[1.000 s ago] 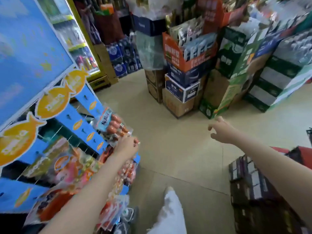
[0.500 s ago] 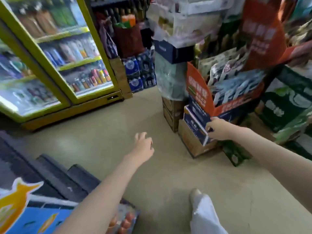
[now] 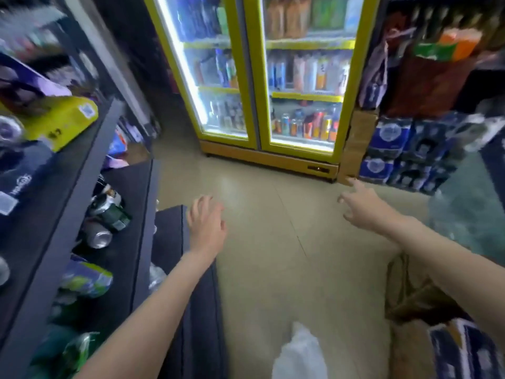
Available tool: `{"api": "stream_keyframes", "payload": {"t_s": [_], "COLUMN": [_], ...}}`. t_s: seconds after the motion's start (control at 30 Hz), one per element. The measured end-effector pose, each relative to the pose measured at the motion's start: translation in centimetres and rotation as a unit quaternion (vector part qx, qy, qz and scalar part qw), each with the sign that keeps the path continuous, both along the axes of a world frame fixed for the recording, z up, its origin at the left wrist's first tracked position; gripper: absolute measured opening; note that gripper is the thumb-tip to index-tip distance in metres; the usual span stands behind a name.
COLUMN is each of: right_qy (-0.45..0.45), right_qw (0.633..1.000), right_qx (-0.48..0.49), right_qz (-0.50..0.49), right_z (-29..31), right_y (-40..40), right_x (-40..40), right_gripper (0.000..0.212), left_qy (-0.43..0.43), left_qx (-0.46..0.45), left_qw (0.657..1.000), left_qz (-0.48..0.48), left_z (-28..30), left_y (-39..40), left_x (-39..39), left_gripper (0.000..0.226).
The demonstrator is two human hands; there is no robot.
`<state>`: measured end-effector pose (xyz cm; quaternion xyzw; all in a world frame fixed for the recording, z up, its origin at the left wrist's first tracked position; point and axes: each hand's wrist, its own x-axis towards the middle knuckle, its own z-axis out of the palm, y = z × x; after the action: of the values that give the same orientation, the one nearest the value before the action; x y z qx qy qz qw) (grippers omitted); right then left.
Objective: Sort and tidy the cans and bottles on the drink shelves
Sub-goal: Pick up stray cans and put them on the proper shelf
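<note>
We hold both hands out empty over the floor (image 3: 273, 255), left hand (image 3: 207, 228) and right hand (image 3: 363, 206) with fingers loosely spread. Cans (image 3: 105, 214) lie tipped on the dark shelves (image 3: 131, 214) at nine o'clock; the fridge (image 3: 259, 86) stands at twelve.

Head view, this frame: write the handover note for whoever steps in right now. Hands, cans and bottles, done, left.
Left hand: open, empty, held out over the floor beside the dark shelf unit.
Right hand: open, empty, fingers spread toward the blue drink packs.
Cans lie tipped over on a lower shelf at left; the yellow drinks fridge ahead is shut.
Done: nothing visible.
Left: stand the tipped cans upright, sort the shelves.
</note>
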<state>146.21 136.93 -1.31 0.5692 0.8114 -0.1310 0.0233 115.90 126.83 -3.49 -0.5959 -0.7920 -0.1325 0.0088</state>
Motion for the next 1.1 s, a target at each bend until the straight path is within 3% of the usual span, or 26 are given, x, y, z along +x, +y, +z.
{"api": "stream_keyframes", "payload": {"t_s": [0.13,0.3,0.4,0.53,0.67,0.77,0.9,0.97,1.1], "right_qy": [0.001,0.035,0.093,0.119,0.153,0.195,0.235,0.263,0.282], "right_qw": [0.989,0.981,0.977,0.947,0.88,0.835,0.794,0.772,0.688], "right_qx": [0.124,0.165,0.155,0.159,0.177,0.171,0.152,0.113,0.043], "right_qz": [0.087,0.095,0.109,0.251,0.413,0.484,0.54,0.567,0.668], "right_z": [3.3,8.1,9.4,9.4,10.9,13.4,16.4,17.0,15.7], "right_y": [10.3,23.2,29.2,35.5,40.1,42.1,41.8,40.4,36.8], "right_x": [-4.2,-9.8,-14.9,-23.2,-30.9,-36.4,-43.9,-47.0,-51.5], "right_gripper": [0.034,0.038,0.033,0.038,0.037,0.04,0.047,0.05,0.059], "left_qy": [-0.024,-0.114,-0.08,-0.018,-0.088,-0.052,0.055,0.087,0.089], "left_qx": [0.018,-0.048,-0.014,-0.016,-0.087,-0.102,0.005,0.063,0.137], "left_qw": [0.994,0.964,0.963,0.938,0.864,0.841,0.824,0.791,0.726], "left_qz": [0.102,0.237,0.258,0.347,0.487,0.529,0.564,0.602,0.668], "left_z": [1.4,4.2,5.3,5.3,3.5,3.9,8.8,11.8,14.2], "left_y": [7.5,16.0,19.2,21.1,21.1,20.8,20.2,19.7,19.0], "left_x": [-3.6,-6.1,-8.5,-11.8,-12.3,-10.9,-11.6,-13.2,-16.4], "left_gripper": [0.029,0.032,0.03,0.031,0.03,0.037,0.04,0.043,0.049]}}
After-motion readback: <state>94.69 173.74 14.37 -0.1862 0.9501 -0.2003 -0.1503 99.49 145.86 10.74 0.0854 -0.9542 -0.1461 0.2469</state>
